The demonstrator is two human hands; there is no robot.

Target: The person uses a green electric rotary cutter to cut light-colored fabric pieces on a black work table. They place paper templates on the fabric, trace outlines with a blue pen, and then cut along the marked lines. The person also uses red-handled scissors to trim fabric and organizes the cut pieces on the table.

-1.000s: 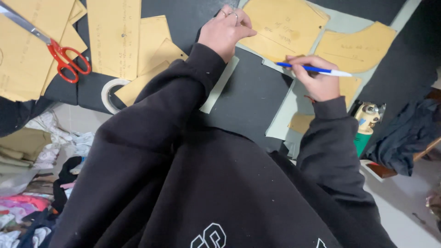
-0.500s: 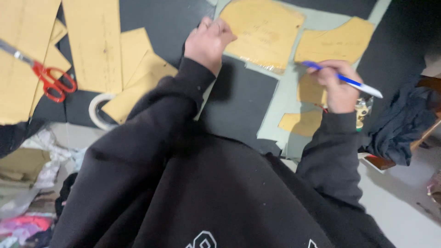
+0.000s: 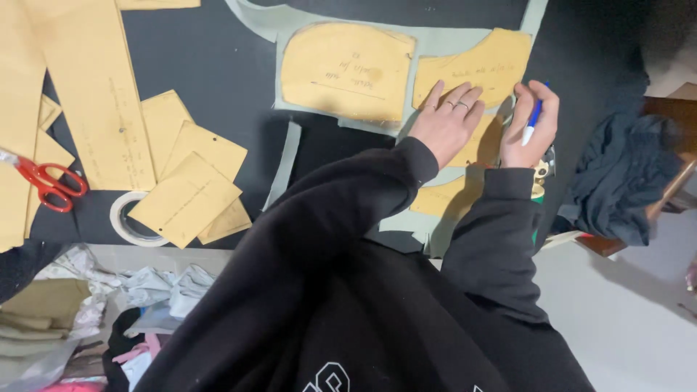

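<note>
Pressing my left hand [image 3: 446, 120] flat, fingers spread, I am pinning a tan pattern piece [image 3: 475, 69] to the grey-green fabric [image 3: 290, 156]. My right hand [image 3: 532, 123], just beside it, is gripping a blue pen [image 3: 532, 122], tip down by the piece's edge. A second pattern piece [image 3: 347, 70] is lying to the left. Far left, more paper pieces [image 3: 185, 196], a tape roll [image 3: 131, 218] and red scissors [image 3: 47, 185] are lying well apart.
</note>
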